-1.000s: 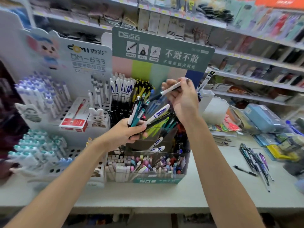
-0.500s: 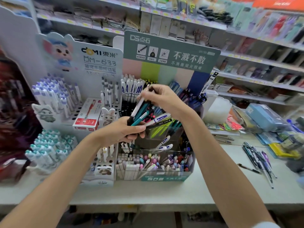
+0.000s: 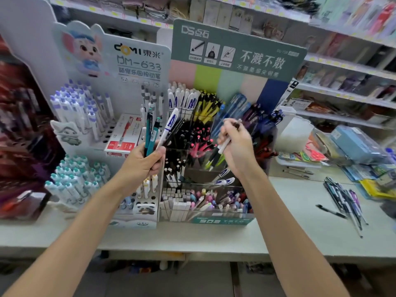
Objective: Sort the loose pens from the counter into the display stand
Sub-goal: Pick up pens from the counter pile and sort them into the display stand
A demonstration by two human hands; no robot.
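My left hand (image 3: 140,162) grips a bundle of pens (image 3: 157,130) upright: two teal ones, a white one with a blue label and a dark one. It is in front of the left side of the green-topped display stand (image 3: 235,52). My right hand (image 3: 237,148) pinches a single white pen with a black grip (image 3: 224,145), tilted over the stand's middle compartments of black, pink and yellow pens. A pile of loose dark pens (image 3: 345,198) lies on the counter (image 3: 289,228) at the right, with one black pen (image 3: 331,211) apart from it.
A white stand (image 3: 137,58) with purple and teal capped pens is at the left, with a red pen box (image 3: 123,136) on it. A white cup (image 3: 294,133), pouches and packets crowd the counter's right. Shelves of stationery fill the back.
My right hand drew one white pen out of the bundle and moved right with it over the stand. My left hand lifted the bundle more upright. The view shifted left.
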